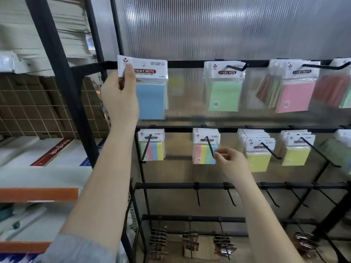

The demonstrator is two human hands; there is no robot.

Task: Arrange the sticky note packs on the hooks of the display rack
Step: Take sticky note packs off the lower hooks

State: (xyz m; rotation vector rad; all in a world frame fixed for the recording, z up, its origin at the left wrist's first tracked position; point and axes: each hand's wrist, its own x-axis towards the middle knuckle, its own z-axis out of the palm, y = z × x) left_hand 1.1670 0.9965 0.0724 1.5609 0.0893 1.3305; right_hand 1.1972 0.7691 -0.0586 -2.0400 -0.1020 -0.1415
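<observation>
Head view: left grip (119, 95) pinches "STICKY NOTE" pack (151, 88); right grip (230, 164) pinches hook (210, 147).

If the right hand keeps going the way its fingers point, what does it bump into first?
Probably the striped pack on the middle rail. The right hand points left, fingertips already at the black hook in front of that pack. Depth is unclear, so it may already touch.

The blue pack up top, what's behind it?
More packs sit behind the blue pack that the left hand holds; their edges peek out on its right. Behind those is the ribbed panel. Any hook there is covered.
</observation>
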